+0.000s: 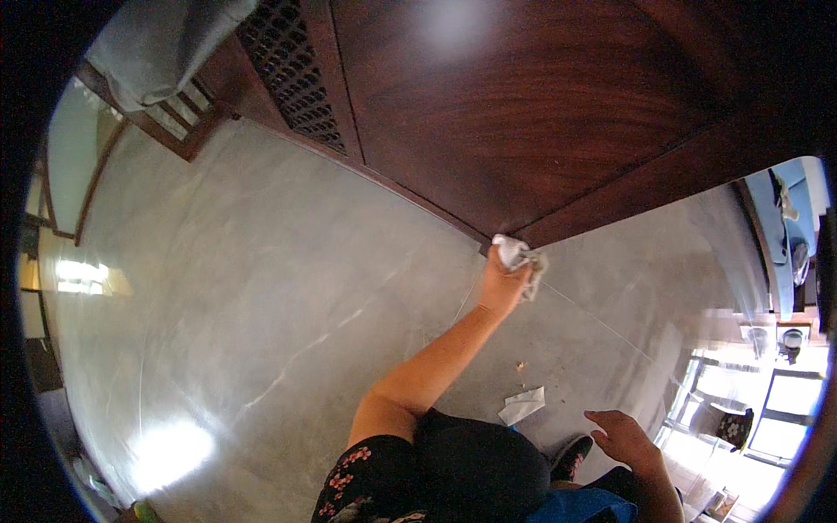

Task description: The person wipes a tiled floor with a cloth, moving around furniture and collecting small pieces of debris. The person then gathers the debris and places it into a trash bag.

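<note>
My left hand (505, 282) is closed on a crumpled whitish cloth (512, 252), which touches the lower corner of a dark reddish-brown wooden door (523, 144) in the middle of the view. Part of the cloth hangs out past the fingers on the right. My right hand (620, 437) is low at the right, above the floor near my shoe, with fingers apart and nothing in it. A folded piece of white paper (522, 405) lies on the grey floor between my arms.
A dark lattice panel (294, 78) adjoins the wood at the upper left. Beyond it is wooden furniture (186, 140) near a grey cover (157, 52). Small crumbs (521, 366) lie by the paper. Bright windows (739, 405) and light-blue fabric (771, 222) are at the right.
</note>
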Available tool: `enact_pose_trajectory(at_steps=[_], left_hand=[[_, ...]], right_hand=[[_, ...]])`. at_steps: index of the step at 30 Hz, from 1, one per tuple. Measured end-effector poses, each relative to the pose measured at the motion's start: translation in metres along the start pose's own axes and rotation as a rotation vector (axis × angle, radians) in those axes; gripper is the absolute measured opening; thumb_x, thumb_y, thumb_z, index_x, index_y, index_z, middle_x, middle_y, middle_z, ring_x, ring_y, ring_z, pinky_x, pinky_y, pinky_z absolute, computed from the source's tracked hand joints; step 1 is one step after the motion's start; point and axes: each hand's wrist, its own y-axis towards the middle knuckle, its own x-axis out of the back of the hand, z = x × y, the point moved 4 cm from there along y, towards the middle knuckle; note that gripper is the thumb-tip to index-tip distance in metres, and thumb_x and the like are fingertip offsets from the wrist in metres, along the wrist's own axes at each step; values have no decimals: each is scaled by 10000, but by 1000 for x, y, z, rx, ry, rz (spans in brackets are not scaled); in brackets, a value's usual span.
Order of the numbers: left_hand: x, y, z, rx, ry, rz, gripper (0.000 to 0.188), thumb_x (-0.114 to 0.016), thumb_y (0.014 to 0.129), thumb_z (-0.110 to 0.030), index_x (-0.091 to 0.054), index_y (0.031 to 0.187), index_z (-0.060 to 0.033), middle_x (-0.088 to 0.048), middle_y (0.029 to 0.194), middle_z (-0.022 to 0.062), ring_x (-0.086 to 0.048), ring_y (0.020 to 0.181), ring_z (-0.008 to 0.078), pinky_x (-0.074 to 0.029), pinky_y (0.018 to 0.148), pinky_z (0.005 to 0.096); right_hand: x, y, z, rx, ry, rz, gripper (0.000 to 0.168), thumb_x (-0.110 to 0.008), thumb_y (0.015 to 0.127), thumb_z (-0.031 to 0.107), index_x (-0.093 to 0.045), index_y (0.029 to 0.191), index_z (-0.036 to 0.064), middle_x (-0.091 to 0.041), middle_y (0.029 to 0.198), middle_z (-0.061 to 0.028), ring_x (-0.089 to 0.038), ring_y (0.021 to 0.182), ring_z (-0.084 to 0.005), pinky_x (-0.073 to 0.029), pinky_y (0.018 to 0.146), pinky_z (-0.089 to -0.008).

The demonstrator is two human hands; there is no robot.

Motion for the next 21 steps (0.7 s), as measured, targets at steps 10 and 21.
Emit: enact_pose_trajectory(at_steps=[10, 21], left_hand=[[11, 14, -26, -244, 80, -21, 387, -621, 777, -40, -416, 1104, -13, -574, 831, 78, -578, 707, 131, -478, 570, 269], [-39, -32, -245, -922, 468, -179, 364, -677, 717, -97, -491, 1015, 0, -609, 839, 161, -628, 784, 286, -483, 673, 331]], right_hand=[[2, 8, 4, -24, -35, 25, 428, -528, 834, 174, -476, 1245, 67, -552, 1168, -178, -507, 1080, -346, -386, 955, -423], [-3, -7, -6, -53, -71, 69, 437, -505, 857, 231, -459, 1274, 110, -541, 1184, -184, -501, 1103, -337, -392, 955, -421]])
